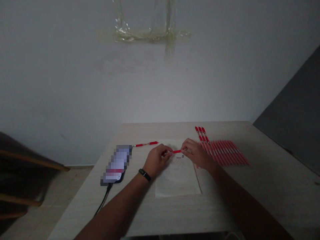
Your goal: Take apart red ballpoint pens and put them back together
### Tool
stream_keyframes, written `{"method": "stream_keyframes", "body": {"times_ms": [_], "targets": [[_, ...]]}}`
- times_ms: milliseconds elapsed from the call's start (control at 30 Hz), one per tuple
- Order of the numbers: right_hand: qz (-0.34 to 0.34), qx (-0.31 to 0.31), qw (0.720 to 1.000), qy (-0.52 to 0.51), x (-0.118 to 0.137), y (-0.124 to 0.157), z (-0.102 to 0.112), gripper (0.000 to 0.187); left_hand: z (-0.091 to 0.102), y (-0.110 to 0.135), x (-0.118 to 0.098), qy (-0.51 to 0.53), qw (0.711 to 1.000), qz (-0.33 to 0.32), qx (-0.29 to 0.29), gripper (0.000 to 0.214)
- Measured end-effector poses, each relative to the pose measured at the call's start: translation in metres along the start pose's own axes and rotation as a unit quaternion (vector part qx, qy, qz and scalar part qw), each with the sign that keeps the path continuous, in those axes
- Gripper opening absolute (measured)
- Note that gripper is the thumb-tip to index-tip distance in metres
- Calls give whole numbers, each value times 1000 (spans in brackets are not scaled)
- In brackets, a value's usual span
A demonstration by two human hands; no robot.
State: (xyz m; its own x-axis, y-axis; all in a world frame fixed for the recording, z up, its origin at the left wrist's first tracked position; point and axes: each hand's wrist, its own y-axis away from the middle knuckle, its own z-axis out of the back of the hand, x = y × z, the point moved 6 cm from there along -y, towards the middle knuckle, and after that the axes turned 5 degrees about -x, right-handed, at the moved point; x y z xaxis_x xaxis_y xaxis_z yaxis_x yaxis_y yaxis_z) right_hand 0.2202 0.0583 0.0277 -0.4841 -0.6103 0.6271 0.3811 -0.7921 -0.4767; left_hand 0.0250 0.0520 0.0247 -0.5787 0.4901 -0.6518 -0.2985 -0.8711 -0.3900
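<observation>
Pinching a slim, bright-red plastic pen (pixel 176 151) from both ends, a person's bare hands meet above the far part of a thin white paper sheet (pixel 177 183) on a pale wood-grain table (pixel 175 213). The left hand (pixel 160 156), wearing a black wristband (pixel 145 174), grips the left end between thumb and fingers; the right hand (pixel 193 151) nips the right end likewise. The pen lies almost level, its red middle showing between them; whether it is whole or in parts cannot be told.

Good handling here would probably mean keeping both ends in one straight line, with light, even pressure and the wrists low for steadiness. Two tiny dark pieces (pixel 178 157) lie on the paper just nearer than the pen, so a brushing finger could scatter them; working over the sheet should make them easier to find.

To the right, a neat row of red pens (pixel 227 153) sits close to the right forearm, which is best kept from sweeping them. To the left are a loose red-and-clear pen (pixel 146 144) and, nearer, a dark-edged phone (pixel 117 165) with a black cable (pixel 102 201).
</observation>
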Motion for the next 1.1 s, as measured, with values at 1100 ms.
{"method": "stream_keyframes", "body": {"times_ms": [1100], "targets": [[27, -20, 999, 35, 7, -1, 6, 15, -3, 2, 6, 4, 1000, 21, 3, 14]]}}
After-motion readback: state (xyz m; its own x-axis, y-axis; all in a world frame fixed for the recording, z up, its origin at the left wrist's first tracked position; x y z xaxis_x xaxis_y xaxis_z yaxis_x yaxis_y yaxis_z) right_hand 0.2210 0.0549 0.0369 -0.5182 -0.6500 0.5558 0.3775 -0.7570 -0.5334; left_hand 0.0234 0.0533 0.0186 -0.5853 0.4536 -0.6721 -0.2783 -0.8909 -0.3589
